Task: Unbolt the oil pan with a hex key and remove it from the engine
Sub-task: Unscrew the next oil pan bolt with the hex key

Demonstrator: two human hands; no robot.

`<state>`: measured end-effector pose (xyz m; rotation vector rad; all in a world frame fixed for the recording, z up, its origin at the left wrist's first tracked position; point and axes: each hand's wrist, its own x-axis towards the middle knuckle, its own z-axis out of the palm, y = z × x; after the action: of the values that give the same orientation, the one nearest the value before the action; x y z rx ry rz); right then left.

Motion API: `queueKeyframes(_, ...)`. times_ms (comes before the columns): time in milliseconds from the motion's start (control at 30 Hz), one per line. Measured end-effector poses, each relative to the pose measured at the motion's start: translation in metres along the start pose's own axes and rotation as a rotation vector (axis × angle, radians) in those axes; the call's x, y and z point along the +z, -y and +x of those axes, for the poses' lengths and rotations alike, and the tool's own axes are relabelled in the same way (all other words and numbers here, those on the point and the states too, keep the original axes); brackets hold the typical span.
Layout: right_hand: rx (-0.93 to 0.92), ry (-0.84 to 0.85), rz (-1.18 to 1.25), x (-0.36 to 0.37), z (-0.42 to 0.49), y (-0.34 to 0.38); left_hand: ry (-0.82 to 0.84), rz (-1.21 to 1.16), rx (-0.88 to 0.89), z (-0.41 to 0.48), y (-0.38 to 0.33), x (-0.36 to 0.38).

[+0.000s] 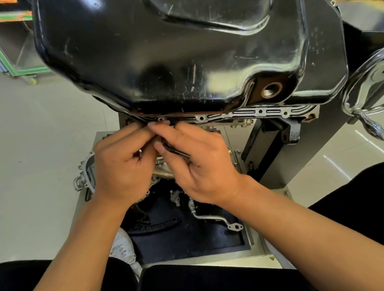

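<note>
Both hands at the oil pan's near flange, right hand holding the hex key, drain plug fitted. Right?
No: head view shows the drain hole in the oil pan open, unplugged. Rest holds: right hand holds the hex key at the flange.

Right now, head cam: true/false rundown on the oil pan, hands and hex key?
1. The oil pan is black. True.
2. The right hand holds a black hex key. True.
3. The left hand hangs idle, away from the pan. False: its fingertips are at the pan's flange, beside the right hand's.
4. The drain hole has a plug in it. False: it is an open threaded hole.
5. The handwheel is left of the pan. False: it is to the right.
</note>
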<state>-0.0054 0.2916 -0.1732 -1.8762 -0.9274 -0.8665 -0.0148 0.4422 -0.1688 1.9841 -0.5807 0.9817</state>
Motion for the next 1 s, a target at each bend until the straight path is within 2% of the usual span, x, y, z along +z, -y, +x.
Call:
queueKeyframes(267,-0.002,-0.095,0.099,-0.0009,0.0024,-0.0007,-0.177,0.021,-0.051,-0.0055,0.0036,0.0056)
queueKeyframes(433,-0.049,-0.066,0.062,0.0039,-0.0003,-0.0028,-0.116,0.044,0.022,-0.0053,-0.0009,0.0071)
queueKeyframes(567,-0.047,-0.091,0.082,0.0071,0.0005,-0.0045,-0.089,0.052,-0.019,-0.0052,-0.0035,0.0104)
queueKeyframes(767,-0.029,-0.102,0.054,0.0017,-0.0002,-0.0079,0.011,0.016,0.052,0.0015,-0.0011,0.0037)
queueKeyframes(1000,0.063,-0.135,0.086,0.0037,-0.003,-0.0023,-0.083,0.02,-0.021,-0.0002,0.0,0.0045)
